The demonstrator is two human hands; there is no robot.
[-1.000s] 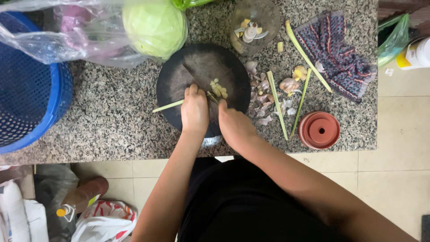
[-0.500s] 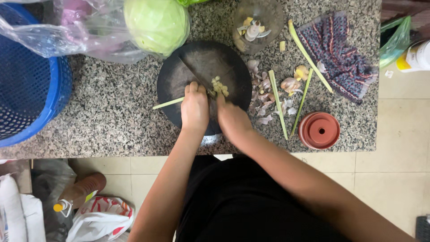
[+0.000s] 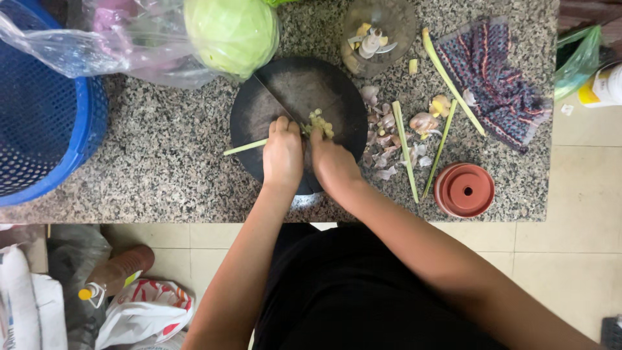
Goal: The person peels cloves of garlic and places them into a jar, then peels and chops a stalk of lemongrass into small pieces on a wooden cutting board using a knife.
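Note:
A round dark cutting board [image 3: 337, 84] lies on the speckled granite counter [image 3: 162, 162]. My left hand [image 3: 282, 155] presses a pale green stalk [image 3: 245, 148] flat on the board, and the stalk's end sticks out to the left. My right hand [image 3: 334, 165] sits just beside it, closed on a knife whose dark blade [image 3: 278, 100] runs up and to the left across the board. A small heap of chopped pale pieces [image 3: 320, 122] lies at the fingertips of both hands.
A green cabbage [image 3: 230, 32] and a clear plastic bag [image 3: 97, 39] sit behind the board, with a blue basket [image 3: 39, 116] at the left. To the right are a chopper bowl [image 3: 379, 32], peels [image 3: 385, 139], stalks [image 3: 405, 149], a patterned cloth [image 3: 495, 78] and a terracotta lid [image 3: 464, 189].
Both hands stay on the board with only small shifts. The heap of chopped pieces now lies right at the fingertips.

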